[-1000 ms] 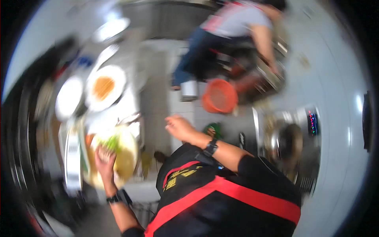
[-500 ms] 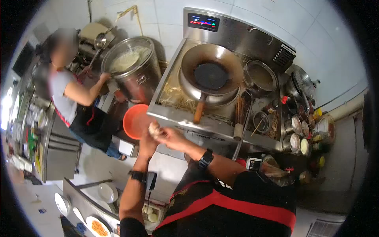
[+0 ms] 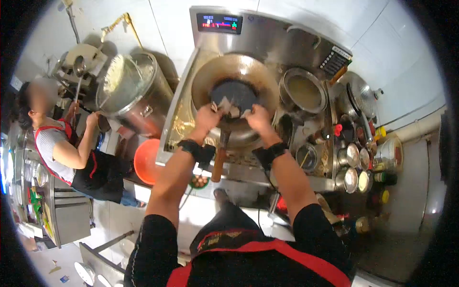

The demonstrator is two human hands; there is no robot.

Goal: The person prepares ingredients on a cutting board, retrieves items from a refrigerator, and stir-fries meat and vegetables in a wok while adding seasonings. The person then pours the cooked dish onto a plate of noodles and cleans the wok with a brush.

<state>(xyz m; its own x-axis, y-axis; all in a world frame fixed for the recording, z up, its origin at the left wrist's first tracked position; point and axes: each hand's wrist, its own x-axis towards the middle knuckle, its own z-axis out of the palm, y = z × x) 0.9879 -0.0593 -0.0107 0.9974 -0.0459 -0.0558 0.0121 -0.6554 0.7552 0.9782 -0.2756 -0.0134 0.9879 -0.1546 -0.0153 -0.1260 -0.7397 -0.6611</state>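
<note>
Both my hands are over the wok (image 3: 202, 86), near its front rim. My left hand (image 3: 207, 118) has its fingers closed on thin, pale greyish pieces of food (image 3: 224, 103). Opposite it, my right hand (image 3: 258, 118) pinches a pale piece too. More such pieces show between the hands, above the dark wok bottom; I cannot tell their kind or whether they touch the metal. The wooden wok handle (image 3: 219, 164) points toward me, below and between my wrists.
A covered pan (image 3: 303, 91) stands right of the wok, with seasoning tubs (image 3: 351, 180) farther right. At left are an orange basin (image 3: 147, 161) and a tall steel pot (image 3: 143, 103). A co-worker (image 3: 71, 153) holds a ladle (image 3: 79, 71) there. Eggs (image 3: 199, 181) sit below the stove edge.
My hands have moved from beside the orange basin, where they were together on a pale clump, to over the wok, and are now apart. The co-worker has lifted a strainer of pale food from the pot.
</note>
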